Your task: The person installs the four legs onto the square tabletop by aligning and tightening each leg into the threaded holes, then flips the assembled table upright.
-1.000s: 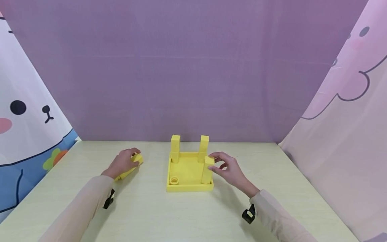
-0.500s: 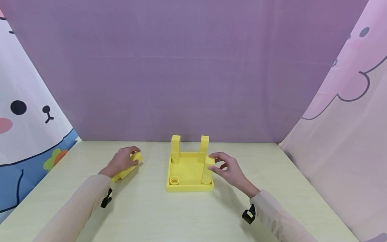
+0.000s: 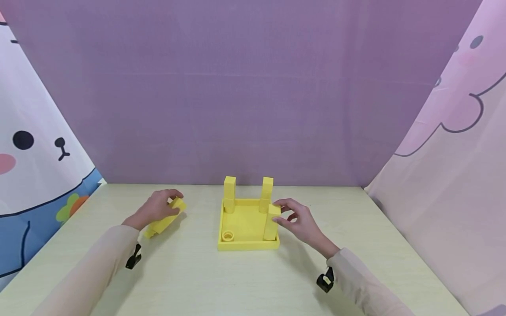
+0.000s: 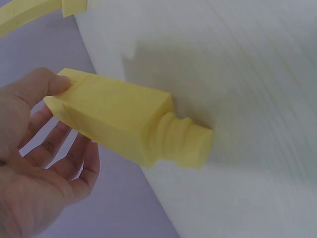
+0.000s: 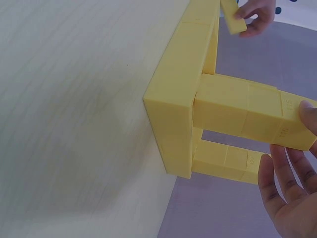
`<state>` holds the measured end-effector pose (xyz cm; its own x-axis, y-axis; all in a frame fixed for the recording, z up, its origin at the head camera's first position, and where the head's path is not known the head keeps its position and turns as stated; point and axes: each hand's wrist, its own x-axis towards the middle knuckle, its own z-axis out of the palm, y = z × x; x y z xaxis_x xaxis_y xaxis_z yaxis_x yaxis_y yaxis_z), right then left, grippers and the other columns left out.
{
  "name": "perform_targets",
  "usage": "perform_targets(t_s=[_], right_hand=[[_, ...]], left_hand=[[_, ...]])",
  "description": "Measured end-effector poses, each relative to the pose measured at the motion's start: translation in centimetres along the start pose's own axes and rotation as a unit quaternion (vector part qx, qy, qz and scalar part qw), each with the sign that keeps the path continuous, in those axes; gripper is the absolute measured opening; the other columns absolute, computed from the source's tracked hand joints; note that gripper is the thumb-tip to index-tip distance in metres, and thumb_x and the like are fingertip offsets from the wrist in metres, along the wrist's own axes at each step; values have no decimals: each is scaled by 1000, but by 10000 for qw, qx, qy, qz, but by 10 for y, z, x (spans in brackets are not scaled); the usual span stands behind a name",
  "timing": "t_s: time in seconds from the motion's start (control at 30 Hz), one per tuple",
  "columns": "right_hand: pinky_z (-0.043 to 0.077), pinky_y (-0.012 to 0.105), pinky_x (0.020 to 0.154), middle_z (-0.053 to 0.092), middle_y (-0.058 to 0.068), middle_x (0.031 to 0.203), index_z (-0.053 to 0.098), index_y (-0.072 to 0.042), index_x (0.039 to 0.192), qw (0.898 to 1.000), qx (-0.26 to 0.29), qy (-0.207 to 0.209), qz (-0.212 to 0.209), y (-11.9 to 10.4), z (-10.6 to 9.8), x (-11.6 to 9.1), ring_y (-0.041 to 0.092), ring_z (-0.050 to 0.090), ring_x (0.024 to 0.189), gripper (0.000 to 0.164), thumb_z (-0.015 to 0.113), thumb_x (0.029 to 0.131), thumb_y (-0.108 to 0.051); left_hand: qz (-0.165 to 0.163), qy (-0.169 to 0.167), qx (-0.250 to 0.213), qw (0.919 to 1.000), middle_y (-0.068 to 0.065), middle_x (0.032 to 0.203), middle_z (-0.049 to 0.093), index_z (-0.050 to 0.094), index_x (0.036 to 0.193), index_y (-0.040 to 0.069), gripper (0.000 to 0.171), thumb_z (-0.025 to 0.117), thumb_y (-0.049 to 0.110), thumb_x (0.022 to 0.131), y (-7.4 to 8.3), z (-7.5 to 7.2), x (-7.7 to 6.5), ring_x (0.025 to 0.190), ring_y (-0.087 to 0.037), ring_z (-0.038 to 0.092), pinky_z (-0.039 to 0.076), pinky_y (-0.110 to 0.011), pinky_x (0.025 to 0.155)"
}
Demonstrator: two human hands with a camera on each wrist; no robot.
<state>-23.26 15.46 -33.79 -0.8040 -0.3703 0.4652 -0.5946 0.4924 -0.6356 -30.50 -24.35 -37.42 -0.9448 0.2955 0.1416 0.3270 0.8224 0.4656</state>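
Note:
My left hand point(image 3: 155, 207) pinches a yellow square table leg point(image 4: 109, 111) by its plain end, left of the toy tabletop. A thick screw thread point(image 4: 183, 139) juts from the leg's other end, bare in the left wrist view. The yellow toy tabletop point(image 3: 247, 224) lies upside down with its rim up. At its near right corner stands another leg point(image 3: 271, 227), its upper end between the thumb and fingers of my right hand point(image 3: 302, 223). A round threaded socket point(image 3: 228, 236) sits at the near left corner, with no leg on it.
Two more legs, a far left one point(image 3: 229, 193) and a far right one point(image 3: 266, 193), stand upright at the back corners. A pale wooden table point(image 3: 189, 276) lies under everything. Behind it hangs a purple cloth point(image 3: 237, 96), with printed cloths on both sides.
My left hand has shifted slightly left with its leg, and more of the leg's threaded end shows. The right hand and the toy tabletop have stayed in place.

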Motion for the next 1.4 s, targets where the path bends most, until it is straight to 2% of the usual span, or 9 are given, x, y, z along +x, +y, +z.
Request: perform_targets(t_s=[0.23, 0.43, 0.57, 0.7, 0.93, 1.13, 1.3, 1.4], right_hand=[[51, 28, 63, 62, 21, 108, 58, 6, 108, 10000, -6, 15, -74, 0, 1, 0, 33, 59, 89, 35, 70, 76, 0], [51, 28, 63, 61, 21, 108, 58, 6, 108, 9999, 21, 17, -109, 4, 2, 1, 33, 59, 89, 34, 70, 77, 0], [51, 29, 62, 62, 18, 109, 59, 3, 110, 9999, 41, 45, -126, 22, 6, 1, 32, 60, 90, 35, 71, 77, -3], [51, 27, 62, 63, 13, 110, 60, -3, 111, 9998, 52, 64, -153, 37, 10, 2, 27, 60, 90, 36, 72, 77, -10], [52, 26, 63, 63, 7, 110, 61, -9, 110, 9997, 111, 46, -196, 41, 9, 3, 22, 60, 90, 35, 72, 78, -15], [52, 27, 62, 63, 7, 110, 61, -9, 110, 9995, 67, 80, -287, 42, 9, 3, 21, 60, 90, 35, 72, 77, -14], [51, 26, 62, 63, 7, 110, 61, -9, 110, 9995, 94, 97, -298, 43, 10, 2, 21, 60, 90, 35, 72, 78, -15], [52, 27, 62, 63, 13, 109, 60, -3, 110, 9997, 81, 72, -236, 27, 6, 1, 26, 60, 90, 35, 72, 78, -9]], left_hand=[[160, -49, -108, 9998, -19, 101, 60, 59, 109, 1, 34, 68, 9, 78, 2, -10, -2, 71, -19, 60, 48, -27, 59], [255, -35, -324, 9991, -18, 100, 60, 60, 107, 0, 32, 68, 7, 77, 5, -16, -5, 67, -15, 57, 46, -24, 56], [393, 61, -462, 9981, -19, 98, 59, 60, 104, 0, 30, 68, 5, 76, 6, -18, -6, 64, -15, 57, 47, -24, 54], [356, 124, -603, 9975, -20, 100, 59, 60, 105, 0, 31, 68, 4, 76, 7, -19, -7, 69, -18, 61, 51, -26, 57], [278, 237, -658, 9972, -23, 111, 58, 57, 111, -2, 35, 67, 5, 78, 9, -22, -6, 81, -29, 64, 54, -29, 62], [294, 435, -750, 9958, -24, 117, 56, 57, 115, -2, 39, 68, 5, 78, 10, -21, -6, 86, -33, 64, 54, -29, 63], [334, 582, -875, 9939, -23, 115, 57, 56, 116, -1, 41, 68, 5, 78, 10, -17, -6, 87, -32, 64, 55, -32, 66], [353, 671, -948, 9926, -22, 113, 58, 56, 117, 0, 42, 69, 5, 78, 12, -15, -5, 87, -32, 64, 55, -32, 68]])
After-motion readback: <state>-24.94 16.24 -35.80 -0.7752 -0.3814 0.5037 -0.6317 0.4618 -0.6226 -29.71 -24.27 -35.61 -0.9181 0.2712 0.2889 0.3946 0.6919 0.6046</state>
